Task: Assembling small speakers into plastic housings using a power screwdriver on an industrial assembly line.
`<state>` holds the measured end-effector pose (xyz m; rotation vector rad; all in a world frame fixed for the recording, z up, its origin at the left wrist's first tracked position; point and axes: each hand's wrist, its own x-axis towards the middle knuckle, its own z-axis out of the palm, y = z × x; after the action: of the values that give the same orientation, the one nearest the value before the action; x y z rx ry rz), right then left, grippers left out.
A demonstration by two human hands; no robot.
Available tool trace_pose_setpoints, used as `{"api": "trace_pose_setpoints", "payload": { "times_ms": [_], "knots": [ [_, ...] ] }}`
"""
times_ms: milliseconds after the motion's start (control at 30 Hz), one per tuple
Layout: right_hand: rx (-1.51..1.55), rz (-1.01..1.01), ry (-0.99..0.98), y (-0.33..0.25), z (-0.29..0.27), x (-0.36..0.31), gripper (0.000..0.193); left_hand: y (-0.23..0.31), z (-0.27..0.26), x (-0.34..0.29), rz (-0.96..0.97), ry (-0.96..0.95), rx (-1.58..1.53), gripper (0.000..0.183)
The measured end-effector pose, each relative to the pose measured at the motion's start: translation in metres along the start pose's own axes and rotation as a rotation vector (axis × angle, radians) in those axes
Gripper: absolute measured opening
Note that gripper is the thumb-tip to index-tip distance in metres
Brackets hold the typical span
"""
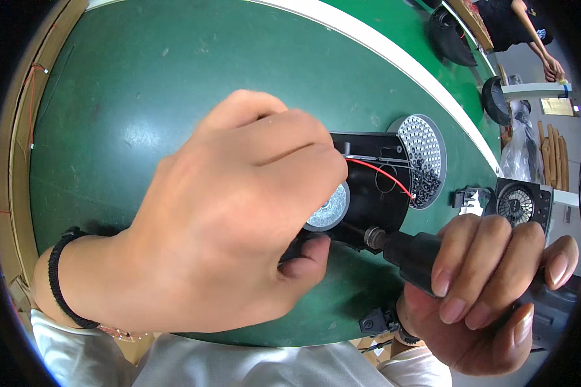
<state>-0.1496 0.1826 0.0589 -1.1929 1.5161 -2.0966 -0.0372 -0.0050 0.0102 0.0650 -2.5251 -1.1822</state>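
Head view | left hand [239, 200]: curled over black housing [376, 205], thumb by near edge, fingertips hidden, cannot tell what they grip | right hand [484, 297]: wrapped round black power driver [412, 257], its nose at the housing's near edge, contact unclear | housing: on green table [142, 77], silver disc [332, 211] and red wire [387, 173] showing, beside dish [439, 138] of black screws [426, 177]

Black housing [376, 205] with silver disc [330, 211] and red wire [382, 171]; black screwdriver [412, 256] slanted, its bit toward the disc
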Motion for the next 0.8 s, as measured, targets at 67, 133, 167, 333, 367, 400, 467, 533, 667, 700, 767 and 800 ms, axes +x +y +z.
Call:
{"api": "trace_pose_setpoints", "payload": {
  "times_ms": [67, 133, 167, 333, 367, 400, 467, 533, 667, 700, 767, 800],
  "knots": [
    [0.040, 0.023, 0.048, 0.000, 0.004, 0.000, 0.033, -0.001, -0.001, -0.001, 0.004, -0.010, 0.015, 0.046],
    [0.049, 0.005, 0.033, 0.003, 0.007, 0.002, 0.033, -0.001, -0.001, -0.001, 0.009, -0.021, 0.026, 0.045],
    [0.056, -0.012, 0.021, 0.004, 0.007, 0.002, 0.033, -0.002, -0.001, 0.000, 0.019, -0.019, 0.026, 0.045],
    [0.031, -0.014, -0.004, 0.003, 0.005, 0.001, 0.034, -0.003, 0.000, 0.000, 0.012, -0.011, 0.010, 0.043],
    [0.025, -0.005, 0.015, 0.003, 0.006, 0.001, 0.034, -0.004, 0.000, 0.000, 0.026, 0.000, 0.014, 0.043],
    [0.026, -0.006, 0.014, 0.003, 0.005, 0.000, 0.034, -0.004, 0.000, 0.000, 0.039, 0.010, 0.018, 0.043],
    [0.022, 0.004, 0.002, 0.003, 0.001, 0.001, 0.034, -0.003, 0.002, -0.001, 0.025, 0.010, 0.019, 0.043],
    [0.013, 0.032, 0.001, 0.002, 0.002, -0.001, 0.035, -0.002, 0.002, -0.001, 0.011, 0.009, 0.020, 0.043],
    [0.002, 0.000, 0.018, 0.006, 0.009, -0.001, 0.033, -0.003, 0.002, -0.002, 0.030, 0.027, 0.025, 0.044],
    [0.001, -0.001, 0.018, 0.000, 0.007, 0.006, 0.033, -0.002, 0.003, -0.002, 0.029, 0.032, 0.016, 0.044],
    [-0.034, 0.225, -0.353, -0.017, 0.002, 0.025, 0.039, -0.003, 0.003, -0.001, 0.028, 0.036, 0.013, 0.046],
    [-0.034, 0.224, -0.352, -0.014, 0.004, 0.023, 0.039, -0.003, 0.004, -0.001, 0.028, 0.041, 0.010, 0.047]
  ]
}}
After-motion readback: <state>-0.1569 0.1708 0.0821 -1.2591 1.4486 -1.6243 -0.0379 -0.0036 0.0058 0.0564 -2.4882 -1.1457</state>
